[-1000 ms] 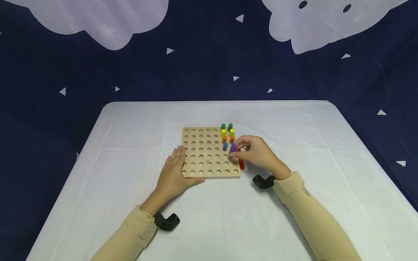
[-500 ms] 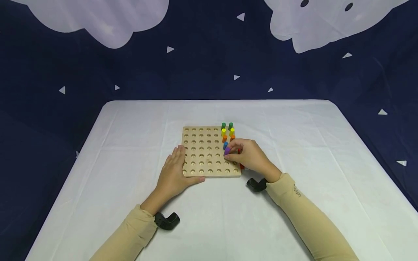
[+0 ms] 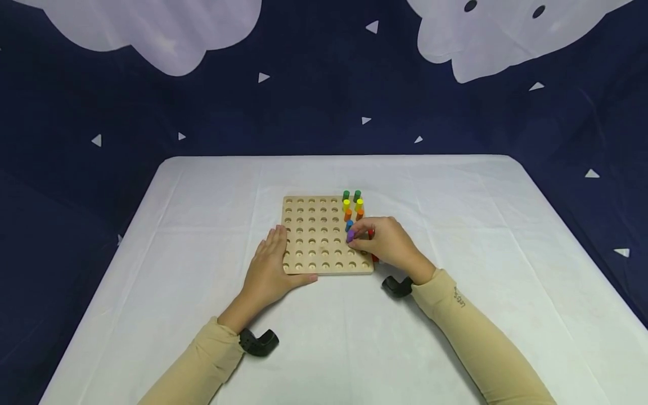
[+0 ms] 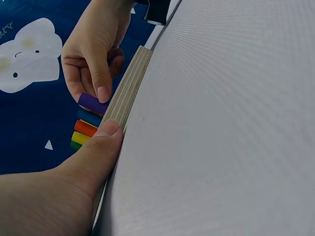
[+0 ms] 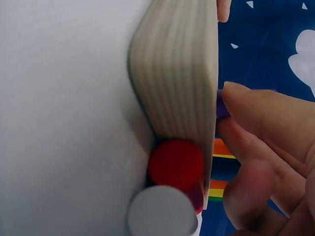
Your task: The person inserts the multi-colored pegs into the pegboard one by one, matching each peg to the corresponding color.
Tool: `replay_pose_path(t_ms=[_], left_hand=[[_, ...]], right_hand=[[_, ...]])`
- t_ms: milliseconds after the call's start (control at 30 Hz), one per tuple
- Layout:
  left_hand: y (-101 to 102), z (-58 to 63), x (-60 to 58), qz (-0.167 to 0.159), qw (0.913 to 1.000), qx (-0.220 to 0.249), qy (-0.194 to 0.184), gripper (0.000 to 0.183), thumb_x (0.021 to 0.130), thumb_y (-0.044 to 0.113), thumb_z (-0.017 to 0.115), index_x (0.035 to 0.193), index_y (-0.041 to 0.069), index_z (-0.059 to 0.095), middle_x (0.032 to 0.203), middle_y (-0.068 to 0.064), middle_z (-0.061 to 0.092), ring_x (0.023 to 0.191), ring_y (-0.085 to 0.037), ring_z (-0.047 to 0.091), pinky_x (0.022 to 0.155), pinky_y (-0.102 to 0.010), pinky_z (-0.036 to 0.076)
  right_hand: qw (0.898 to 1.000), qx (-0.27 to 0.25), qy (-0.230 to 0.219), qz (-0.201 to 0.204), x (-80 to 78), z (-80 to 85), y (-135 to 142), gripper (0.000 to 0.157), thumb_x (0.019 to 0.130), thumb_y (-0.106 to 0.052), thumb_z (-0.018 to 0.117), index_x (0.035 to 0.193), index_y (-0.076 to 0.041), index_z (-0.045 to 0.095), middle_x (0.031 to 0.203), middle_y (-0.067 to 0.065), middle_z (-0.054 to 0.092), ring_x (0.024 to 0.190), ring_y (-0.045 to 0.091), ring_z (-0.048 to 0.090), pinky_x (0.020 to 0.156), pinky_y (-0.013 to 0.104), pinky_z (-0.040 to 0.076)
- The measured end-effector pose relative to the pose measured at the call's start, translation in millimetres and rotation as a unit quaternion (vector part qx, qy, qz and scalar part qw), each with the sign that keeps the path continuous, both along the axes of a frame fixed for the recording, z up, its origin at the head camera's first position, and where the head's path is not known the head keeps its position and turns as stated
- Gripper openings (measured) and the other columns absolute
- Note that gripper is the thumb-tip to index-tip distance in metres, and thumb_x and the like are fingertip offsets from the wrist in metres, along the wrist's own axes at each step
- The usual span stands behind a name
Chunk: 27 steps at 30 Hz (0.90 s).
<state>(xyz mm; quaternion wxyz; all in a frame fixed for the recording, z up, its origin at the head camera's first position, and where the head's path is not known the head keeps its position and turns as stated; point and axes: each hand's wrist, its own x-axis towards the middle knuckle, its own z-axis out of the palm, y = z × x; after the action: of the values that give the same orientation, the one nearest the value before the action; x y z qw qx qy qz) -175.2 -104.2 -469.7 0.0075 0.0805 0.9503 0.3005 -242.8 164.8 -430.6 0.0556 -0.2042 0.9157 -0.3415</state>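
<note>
A pale wooden pegboard (image 3: 324, 242) with rows of round holes lies on the white table. My left hand (image 3: 268, 275) rests along its left side, fingers straight, with the thumb (image 4: 106, 135) against the front edge. A purple peg (image 3: 351, 235) stands in the second column from the right, just in front of a blue peg (image 3: 349, 225). My right hand (image 3: 387, 242) pinches it between thumb and fingers. The left wrist view shows the purple peg (image 4: 92, 104) upright at the board's face; whether it is fully seated I cannot tell.
Pairs of green pegs (image 3: 346, 195), yellow pegs (image 3: 346, 206) and orange pegs (image 3: 347, 215) stand behind the blue one. Beside the board's right edge lie a red peg (image 5: 176, 163) and a white peg (image 5: 161, 211). A dark blue patterned cloth (image 3: 324, 101) hangs behind the table.
My right hand has carried the purple peg left from the board's rightmost column to the second column, where it now stands upright. The left hand has stayed in place.
</note>
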Motion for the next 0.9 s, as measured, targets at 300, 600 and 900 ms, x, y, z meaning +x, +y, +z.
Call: replay_pose_path(t_ms=[300,600,900], left_hand=[[0,-4.4,0.2,0.002,1.0,-0.002,-0.006,0.134,0.068,0.069,0.079,0.158,-0.002,0.009,0.166,-0.019,0.008,0.155,-0.033,0.008,0.128,-0.048,0.008],[1,-1.0,0.9,0.001,1.0,0.001,-0.002,0.134,0.067,0.066,0.081,0.157,-0.002,0.009,0.166,-0.019,0.008,0.155,-0.033,0.008,0.127,-0.049,0.008],[1,0.4,0.7,0.001,1.0,0.002,-0.004,0.134,0.067,0.066,0.081,0.157,-0.002,0.009,0.166,-0.019,0.008,0.155,-0.032,0.008,0.128,-0.048,0.007]], right_hand=[[1.0,-0.002,-0.016,-0.022,-0.6,11.2,17,0.023,0.081,-0.034,0.083,0.101,-0.024,0.078,0.099,-0.008,0.076,0.073,0.017,0.056,0.058,0.027,0.045],[0.99,0.136,0.04,0.028,-10.4,23.6,68,0.043,0.077,-0.023,0.086,0.118,-0.013,0.074,0.117,0.005,0.072,0.098,0.025,0.067,0.085,0.044,0.056],[0.974,0.205,0.071,0.064,-14.5,16.9,74,0.034,0.073,-0.017,0.088,0.106,-0.012,0.079,0.099,0.002,0.072,0.091,0.019,0.067,0.082,0.041,0.057]])
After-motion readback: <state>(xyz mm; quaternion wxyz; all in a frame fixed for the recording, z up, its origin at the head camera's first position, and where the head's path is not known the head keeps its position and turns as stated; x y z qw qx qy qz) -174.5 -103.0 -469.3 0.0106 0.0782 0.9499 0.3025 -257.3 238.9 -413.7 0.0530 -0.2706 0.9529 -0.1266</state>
